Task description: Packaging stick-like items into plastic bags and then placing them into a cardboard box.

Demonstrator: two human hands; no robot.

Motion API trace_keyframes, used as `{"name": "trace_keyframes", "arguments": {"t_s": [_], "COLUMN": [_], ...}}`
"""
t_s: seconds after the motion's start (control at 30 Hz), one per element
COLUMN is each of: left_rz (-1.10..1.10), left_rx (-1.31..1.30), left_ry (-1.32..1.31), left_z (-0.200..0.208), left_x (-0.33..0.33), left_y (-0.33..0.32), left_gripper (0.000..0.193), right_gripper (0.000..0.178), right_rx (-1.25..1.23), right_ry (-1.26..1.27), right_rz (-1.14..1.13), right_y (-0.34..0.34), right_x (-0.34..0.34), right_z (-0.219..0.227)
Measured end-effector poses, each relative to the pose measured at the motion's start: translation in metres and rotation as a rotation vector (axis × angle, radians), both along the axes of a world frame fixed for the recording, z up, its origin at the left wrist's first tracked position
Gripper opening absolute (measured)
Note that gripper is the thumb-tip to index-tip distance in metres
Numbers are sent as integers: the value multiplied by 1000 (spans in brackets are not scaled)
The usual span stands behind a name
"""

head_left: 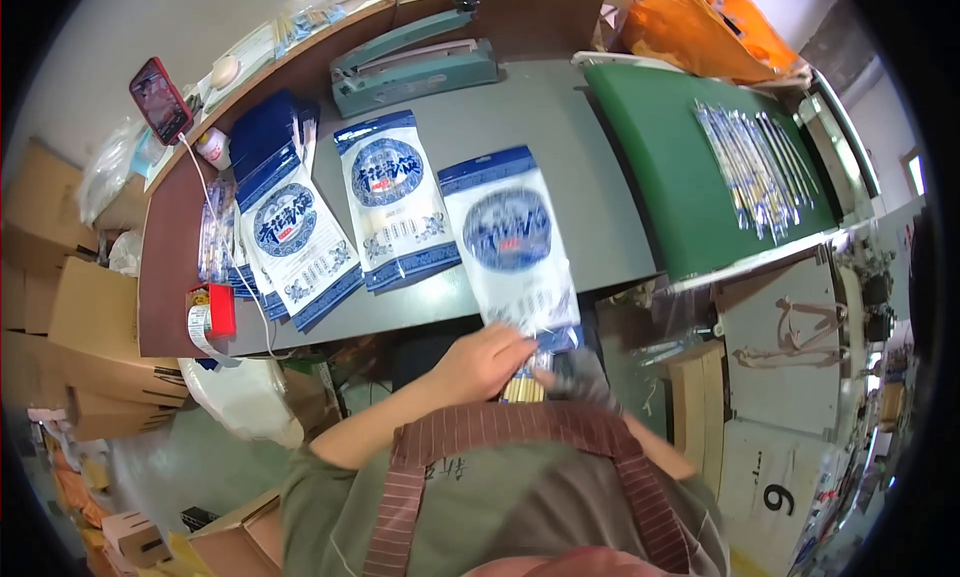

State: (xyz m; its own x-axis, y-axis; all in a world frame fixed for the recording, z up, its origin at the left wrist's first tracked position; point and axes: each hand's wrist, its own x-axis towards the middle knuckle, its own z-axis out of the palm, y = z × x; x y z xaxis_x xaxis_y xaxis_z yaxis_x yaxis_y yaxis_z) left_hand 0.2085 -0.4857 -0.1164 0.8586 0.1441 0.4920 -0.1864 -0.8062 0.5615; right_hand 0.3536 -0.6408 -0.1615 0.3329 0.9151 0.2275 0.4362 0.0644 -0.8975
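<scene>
My left hand [485,363] is closed on the near end of a white and blue plastic bag [508,232], which lies flat and reaches over the table's front edge. At that end shows a bundle of pale wooden chopsticks [523,388], partly covered by the bag and my fingers. My right hand [588,383], greyish and blurred, is at the bundle's right side with its thumb against the sticks. How far the chopsticks reach into the bag is hidden. Left of it lie a similar bag [390,192] and a fanned stack of such bags [300,242].
A teal hand sealer [415,75] stands at the back of the grey table [540,107]. To the right, a green belt [650,167] carries several wrapped chopsticks [750,167]. A red phone [160,101] trails a white cable at left, above a red box [222,311]. Cartons [95,322] fill the left side.
</scene>
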Motion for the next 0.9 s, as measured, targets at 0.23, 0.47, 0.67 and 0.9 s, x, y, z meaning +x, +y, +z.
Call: {"name": "trace_keyframes", "arguments": {"t_s": [0.23,0.47,0.67,0.9], "left_rz": [229,261,164,551], "left_rx": [139,16,-344,-80], "left_ry": [-159,-118,197,112], "left_z": [32,204,239,274], "left_x": [14,27,29,-8], "left_y": [28,95,148,171], "left_gripper": [27,23,23,23], "right_gripper": [42,24,22,18], "right_rx": [-259,191,-155,514], "right_ry": [-557,-343,-277,-253], "right_rz": [-308,-59,-5,-128], "right_y": [50,109,158,199], "right_x": [21,54,88,43], "right_z": [54,264,298,298]}}
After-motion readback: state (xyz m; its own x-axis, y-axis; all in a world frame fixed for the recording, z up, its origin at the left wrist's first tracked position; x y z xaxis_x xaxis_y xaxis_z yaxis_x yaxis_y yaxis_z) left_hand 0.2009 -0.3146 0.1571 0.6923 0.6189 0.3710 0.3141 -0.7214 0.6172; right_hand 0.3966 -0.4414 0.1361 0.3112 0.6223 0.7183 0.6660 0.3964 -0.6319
